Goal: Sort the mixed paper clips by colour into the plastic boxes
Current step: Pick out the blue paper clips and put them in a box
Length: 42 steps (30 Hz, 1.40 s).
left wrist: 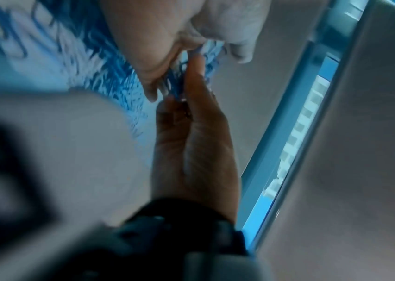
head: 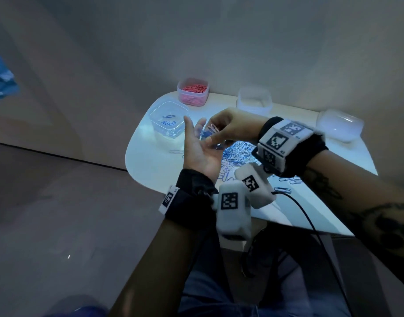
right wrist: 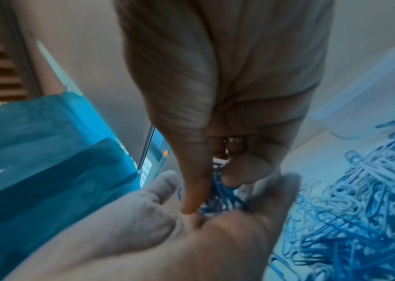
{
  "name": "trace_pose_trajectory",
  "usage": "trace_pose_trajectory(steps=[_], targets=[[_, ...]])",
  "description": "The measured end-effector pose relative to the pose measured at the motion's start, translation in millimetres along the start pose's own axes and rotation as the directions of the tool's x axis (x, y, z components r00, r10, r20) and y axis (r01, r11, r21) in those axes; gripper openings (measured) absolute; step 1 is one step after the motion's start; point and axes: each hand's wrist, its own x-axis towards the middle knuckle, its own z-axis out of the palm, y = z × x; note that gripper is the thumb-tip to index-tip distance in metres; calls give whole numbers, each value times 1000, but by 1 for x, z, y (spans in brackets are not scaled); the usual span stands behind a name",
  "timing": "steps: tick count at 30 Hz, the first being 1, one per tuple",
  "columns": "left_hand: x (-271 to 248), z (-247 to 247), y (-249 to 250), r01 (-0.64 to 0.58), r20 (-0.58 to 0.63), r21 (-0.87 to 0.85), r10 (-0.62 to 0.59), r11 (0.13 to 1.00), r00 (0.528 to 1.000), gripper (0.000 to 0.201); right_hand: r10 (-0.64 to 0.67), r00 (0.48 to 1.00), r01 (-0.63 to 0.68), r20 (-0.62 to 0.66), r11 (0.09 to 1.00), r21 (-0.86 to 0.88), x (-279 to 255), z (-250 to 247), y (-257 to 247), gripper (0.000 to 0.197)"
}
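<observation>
From the head camera, the left hand (head: 197,149) is held palm up above the worktop (head: 150,161), fingers spread and relaxed, with a small bunch of blue clips (head: 208,136) lying across them. The right hand (head: 228,126) reaches over it, thumb and fingertips pressed together on that bunch, picking at it. Below and to the right lies the mixed pile (head: 238,153) of blue and pale clips, with a few strays nearer the worktop's front edge. At far left stands a clear box (head: 169,118) holding only a few blue clips. Behind it a box of red clips (head: 193,91) looks well filled. Two more clear boxes (head: 253,100) stand further right, contents unreadable.

The left wrist camera is blurred. It shows the left palm edge-on and the right hand's fingertips (left wrist: 153,89) closing on blue wire at the left fingers.

The right wrist camera shows the right thumb (right wrist: 191,190) and a finger pinching into the blue tangle (right wrist: 218,201) cupped in the open left hand, possibly separating a stray colour, though I cannot tell.

The step in hand seems to be gathering blue clips in the palm. Next, the bunch should go to the clear box at left, tipped in without spilling.
</observation>
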Motion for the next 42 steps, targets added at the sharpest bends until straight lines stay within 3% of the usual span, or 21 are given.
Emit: trace_pose_trajectory(steps=[4, 7, 10, 16, 21, 24, 27, 29, 32, 36, 40, 42], targets=[[7, -1, -3, 33, 28, -132, -29, 991, 999, 38, 7, 999, -4, -43, 998, 55, -4, 5, 1, 5], [8, -5, -5, 51, 55, -168, -42, 984, 998, 41, 43, 997, -35, -71, 993, 110, -7, 3, 4, 17], [9, -8, -8, 58, 55, -197, -48, 979, 997, 41, 47, 993, -37, -105, 994, 101, -9, 4, 2, 9], [5, -19, -5, 77, 65, -281, -61, 957, 996, 44, 76, 975, -61, -207, 995, 82, -4, 0, -3, 22], [1, -25, 4, 104, 82, -287, -84, 952, 993, 44, 70, 929, -170, -362, 952, -254, 13, -10, 1, 17], [-1, -28, 5, 105, 88, -254, -85, 962, 992, 42, 46, 928, -208, -369, 887, -413, 16, -6, 2, 26], [4, -28, 5, 83, 93, -265, -60, 961, 994, 42, -77, 943, -42, -324, 937, -348, 9, 3, -6, 22], [6, -26, 3, 59, 75, -266, -40, 962, 996, 42, -65, 964, -5, -258, 965, -264, 3, 7, -10, 17], [6, -24, 4, 62, 80, -266, -42, 962, 996, 46, 6, 986, -59, -169, 949, -311, -1, 14, -9, 6], [2, -21, 4, 70, 142, -304, -28, 950, 989, 41, 64, 976, -117, -208, 961, -251, -1, 12, -7, 29], [-1, -18, 2, 93, 196, -299, -35, 950, 980, 39, -22, 960, -94, -280, 915, -393, -4, 14, -8, 15], [-1, -19, 2, 98, 214, -333, -25, 938, 976, 40, -25, 953, -74, -302, 947, -311, -6, 10, -10, 17]])
